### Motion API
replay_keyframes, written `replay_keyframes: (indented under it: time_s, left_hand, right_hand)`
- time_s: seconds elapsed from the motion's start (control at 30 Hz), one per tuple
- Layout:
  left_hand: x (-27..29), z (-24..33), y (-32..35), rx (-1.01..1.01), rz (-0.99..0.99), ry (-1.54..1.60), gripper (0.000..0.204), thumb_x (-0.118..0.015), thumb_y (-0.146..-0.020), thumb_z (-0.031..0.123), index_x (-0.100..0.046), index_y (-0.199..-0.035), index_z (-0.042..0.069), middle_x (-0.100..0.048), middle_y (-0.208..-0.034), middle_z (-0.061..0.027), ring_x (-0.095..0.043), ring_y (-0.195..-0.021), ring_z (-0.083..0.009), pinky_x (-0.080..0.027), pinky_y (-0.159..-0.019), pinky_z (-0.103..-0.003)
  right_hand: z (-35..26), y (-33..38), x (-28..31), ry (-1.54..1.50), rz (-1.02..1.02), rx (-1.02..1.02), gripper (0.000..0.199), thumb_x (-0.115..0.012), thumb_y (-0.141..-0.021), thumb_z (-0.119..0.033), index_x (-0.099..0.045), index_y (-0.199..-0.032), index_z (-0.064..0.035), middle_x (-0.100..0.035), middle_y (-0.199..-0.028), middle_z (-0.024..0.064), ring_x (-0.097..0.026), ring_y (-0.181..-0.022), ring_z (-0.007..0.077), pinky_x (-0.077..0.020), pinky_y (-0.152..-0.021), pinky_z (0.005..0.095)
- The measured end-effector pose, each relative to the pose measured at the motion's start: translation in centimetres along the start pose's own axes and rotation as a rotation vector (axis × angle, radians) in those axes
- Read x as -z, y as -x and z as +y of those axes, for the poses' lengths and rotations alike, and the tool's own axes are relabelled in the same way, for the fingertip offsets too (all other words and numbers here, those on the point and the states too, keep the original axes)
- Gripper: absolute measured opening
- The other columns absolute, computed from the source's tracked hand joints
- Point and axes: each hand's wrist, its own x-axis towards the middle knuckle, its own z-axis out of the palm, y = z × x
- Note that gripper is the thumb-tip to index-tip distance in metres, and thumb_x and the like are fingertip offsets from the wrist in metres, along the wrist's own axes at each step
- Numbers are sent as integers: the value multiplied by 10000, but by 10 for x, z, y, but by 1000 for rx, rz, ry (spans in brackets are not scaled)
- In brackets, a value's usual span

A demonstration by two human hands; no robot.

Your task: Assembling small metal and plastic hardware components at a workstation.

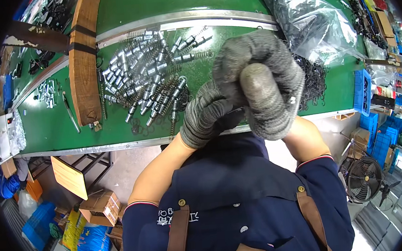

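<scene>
Grey knitted gloves cover both my hands, which are raised close together above the near edge of the green workbench [145, 132]. My right hand [264, 85] is a closed fist with the thumb laid over the front; anything inside it is hidden. Lower and partly behind it, my left hand [205, 115] has its fingers curled in toward the right one, and what they grip cannot be made out. Beyond my left hand lies a heap of shiny metal cylinders with coil springs [152, 75]. A pile of thin black rings [315, 83] shows to the right of my right hand.
A wooden post [84, 80] stands left of the heap, with a pen [70, 112] and small metal cylinders [47, 93] beyond it. A clear plastic bag [313, 24] lies back right. A blue bin [362, 93] sits at the bench's right end, a fan [366, 177] below.
</scene>
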Motion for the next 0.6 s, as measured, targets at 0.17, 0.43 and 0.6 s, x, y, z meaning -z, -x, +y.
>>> replay_keyframes:
  time_s: [0.17, 0.43, 0.6]
  left_hand:
    - [-7, 24, -6, 708, 281, 1083, 504, -804, -804, 80, -622, -1274, 86, -676, -1199, -114, -662, -1076, -304, -531, -938, -377]
    - [-13, -14, 8, 156, 114, 424, 451, -768, -829, 138, -606, -1237, 35, -651, -1262, -130, -650, -1164, -254, -544, -927, -341]
    - [-10, 14, -7, 516, 16, 1234, 379, -584, -951, 267, -608, -1246, 32, -639, -1277, -152, -581, -1274, -297, -544, -950, -342]
  right_hand:
    - [-11, 2, -10, 61, 23, -99, 242, -628, -919, -96, -625, -1145, -10, -648, -922, 64, -612, -821, 142, -520, -763, 311]
    - [-27, 8, 28, -46, -50, 338, 537, -692, -941, -198, -454, -1413, -105, -592, -1111, 66, -557, -859, 110, -489, -728, 229]
    - [8, 16, 77, 1013, 110, -166, 170, -723, -868, -70, -708, -1038, -68, -596, -1154, 121, -596, -752, 157, -519, -682, 277]
